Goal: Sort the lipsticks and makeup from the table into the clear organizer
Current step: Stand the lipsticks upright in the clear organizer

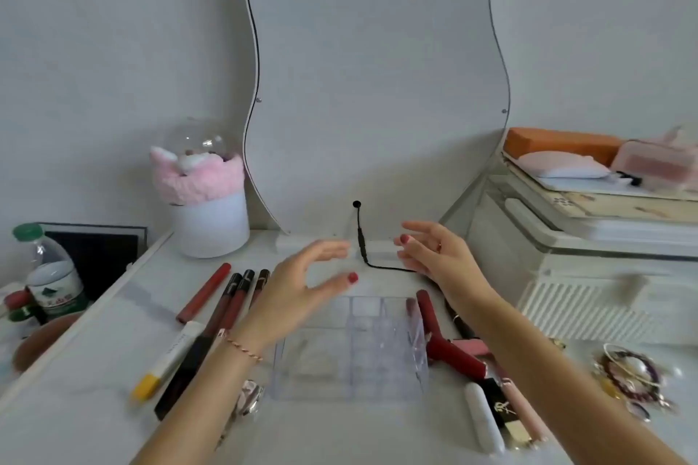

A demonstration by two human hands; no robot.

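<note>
Head cam: L hand (302, 283) & R hand (434, 257) both spread wide, empty, hovering above the clear organizer (351, 347) at table (359, 434) centre. Lip tubes (226, 298) lie at 9 o'clock of it, lipsticks (453, 347) at 3 o'clock.

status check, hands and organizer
Left hand and right hand open, empty, above clear organizer. Organizer looks empty. Lipsticks on table both sides. Nothing blocking.

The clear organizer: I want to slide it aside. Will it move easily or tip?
The clear organizer looks like thin plastic with empty compartments, so probably light and easily pushed on the smooth tabletop. Its wide, low shape suggests it won't tip.
</note>
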